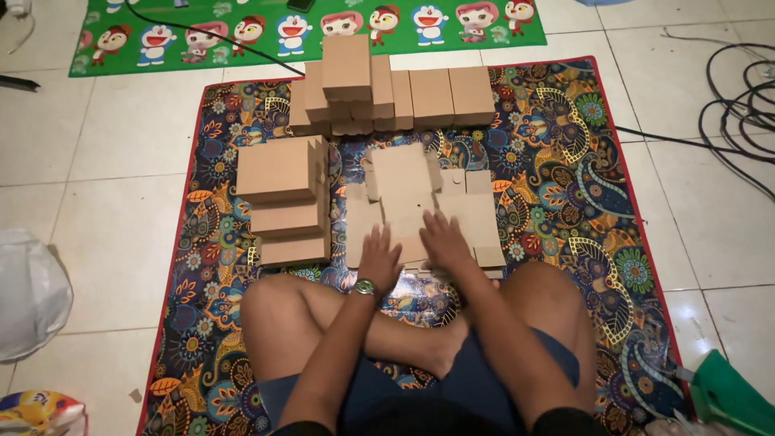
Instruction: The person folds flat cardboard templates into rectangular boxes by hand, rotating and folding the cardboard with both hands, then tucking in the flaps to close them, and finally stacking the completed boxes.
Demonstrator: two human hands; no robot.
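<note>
On the patterned mat (565, 161) spread over the tiled floor (105, 161), a person sits cross-legged with both hands pressed flat on a die-cut cardboard sheet (408, 198) lying unfolded just in front of the knees. The left hand (378, 257), a green-faced watch (365, 287) on its wrist, rests on the sheet's near edge with fingers spread and gripping nothing — the right hand (442, 240) lies just beside it, fingers likewise flat and open on the cardboard. To the left of the sheet stands a stack of folded brown boxes (282, 202); a row of more folded boxes (387, 93) lines the mat's far edge. Black cables (739, 113) loop on the tiles at right, a white plastic bag (28, 291) sits at left.
</note>
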